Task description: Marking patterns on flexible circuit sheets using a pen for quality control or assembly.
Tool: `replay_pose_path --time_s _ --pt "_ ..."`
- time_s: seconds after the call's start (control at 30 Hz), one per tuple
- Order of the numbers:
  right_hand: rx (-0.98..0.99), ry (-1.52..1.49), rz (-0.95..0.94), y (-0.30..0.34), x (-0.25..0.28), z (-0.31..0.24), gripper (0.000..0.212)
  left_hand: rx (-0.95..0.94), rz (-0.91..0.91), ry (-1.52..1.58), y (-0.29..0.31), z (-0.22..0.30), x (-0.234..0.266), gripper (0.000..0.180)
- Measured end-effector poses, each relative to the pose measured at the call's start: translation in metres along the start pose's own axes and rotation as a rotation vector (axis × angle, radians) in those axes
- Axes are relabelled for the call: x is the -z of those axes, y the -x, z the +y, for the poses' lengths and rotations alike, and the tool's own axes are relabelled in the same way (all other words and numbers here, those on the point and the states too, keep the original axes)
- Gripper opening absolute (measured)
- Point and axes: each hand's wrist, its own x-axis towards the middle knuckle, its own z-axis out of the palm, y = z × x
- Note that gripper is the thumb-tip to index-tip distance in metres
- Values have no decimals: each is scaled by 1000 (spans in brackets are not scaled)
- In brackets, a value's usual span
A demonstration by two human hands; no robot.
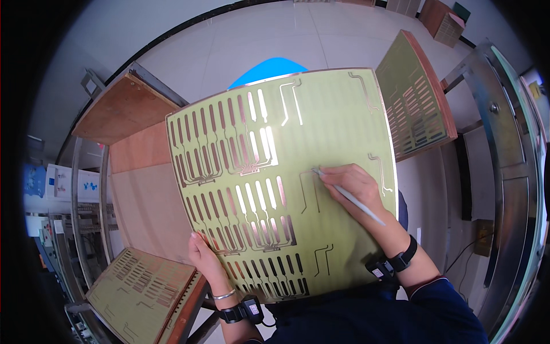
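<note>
A large yellow-green circuit board panel [344,129] with copper strips and thin bent traces lies tilted before me. At its lower left edge my left hand [206,258] grips the rim, fingertips at the edge; its other fingers are partly hidden. Over the right half of the panel my right hand [356,186] pinches a slim, pale, pen-like tool [362,206]. The tool's tip meets or almost meets the top of a thin bent trace [302,192] near the middle; I cannot tell whether it touches.
A stack of similar panels [129,286] rests at lower left. Another stack [409,97] leans upright at the right, near a metal frame [504,155]. Brown boards [126,106] stand at upper left. Something bright blue [272,70] shows behind the panel's far edge.
</note>
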Motion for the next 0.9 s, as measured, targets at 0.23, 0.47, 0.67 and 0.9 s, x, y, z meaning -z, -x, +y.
replay_pose_path --time_s 0.23,0.47,0.67,0.9 --pt "-33 -8 -9 -5 4 -1 15 -7 -4 -27 -3 -6 1 36" --pt "73 -54 -52 -3 12 -1 18 -2 10 44 2 -4 -2 35" --pt "21 -154 -64 -2 25 -4 20 -32 33 86 2 -5 -8 34" --pt "-34 -62 29 -22 61 18 23 8 3 117 1 -8 -7 33"
